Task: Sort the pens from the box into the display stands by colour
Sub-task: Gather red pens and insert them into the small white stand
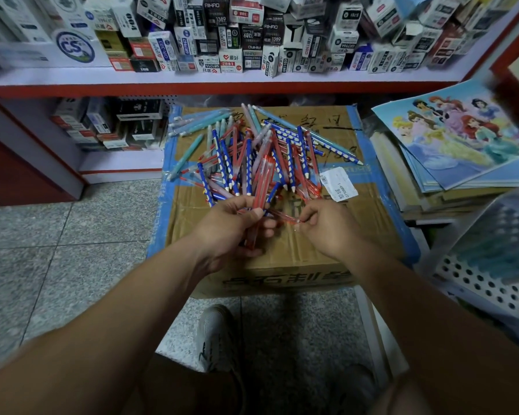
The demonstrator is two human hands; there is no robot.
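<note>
- Gripping a bundle of red pens [261, 196], left hand [231, 229] hovered over the cardboard box [297, 259], near its front edge.
- Loose pens [252, 154], red, blue and teal mixed, lay heaped across the box top's middle.
- Right hand [327, 226] pinched a single red pen [285, 218] by its end.
- White label [338, 184] sat stuck toward the right edge.

The box [297, 253] is brown cardboard, dull and wrinkled, with creases on top. Shiny blue tape [384, 187] runs along its edges. A white paper label [337, 182] is stuck on it. The red pens [256, 205] are smooth, see-through plastic. The blue pens [226, 166] look smooth and a bit shiny. The pale green pens [186, 157] look frosted, not shiny. The floor [72, 229] is smooth, speckled grey stone tile. The poster [450, 136] is glossy paper. The small boxes [231, 40] on the shelf are thin printed card. The shoe [216, 333] is soft cloth mesh.
</note>
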